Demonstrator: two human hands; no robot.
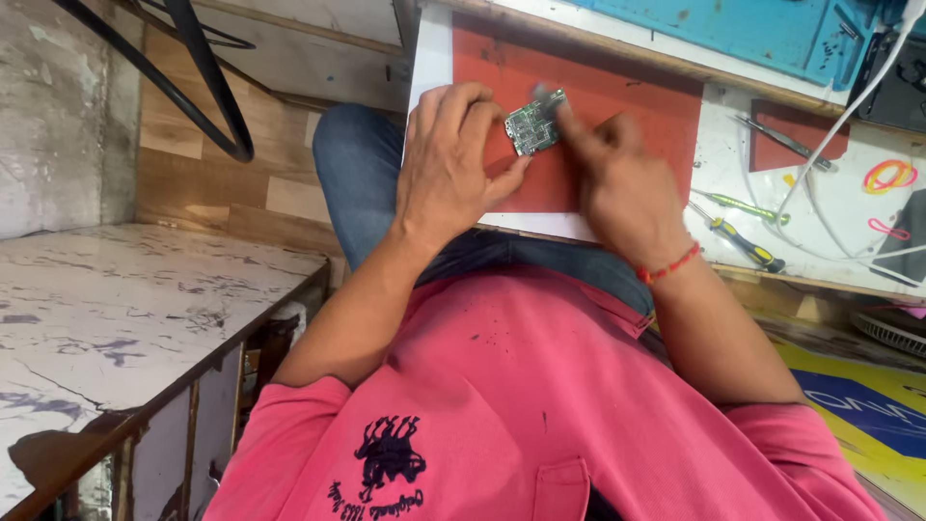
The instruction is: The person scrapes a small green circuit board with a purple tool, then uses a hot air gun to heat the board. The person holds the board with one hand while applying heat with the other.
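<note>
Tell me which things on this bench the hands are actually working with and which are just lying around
In use: small green circuit board, held by the left hand and worked on by the right hand, over the red mat.

Lying about: tweezers, green-handled screwdriver, yellow-and-black screwdriver, white cable, rubber bands.

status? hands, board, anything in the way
Left hand has a grip on the small green circuit board over the red mat. Right hand touching board's top edge, blurred. Screwdrivers lie well aside.
</note>
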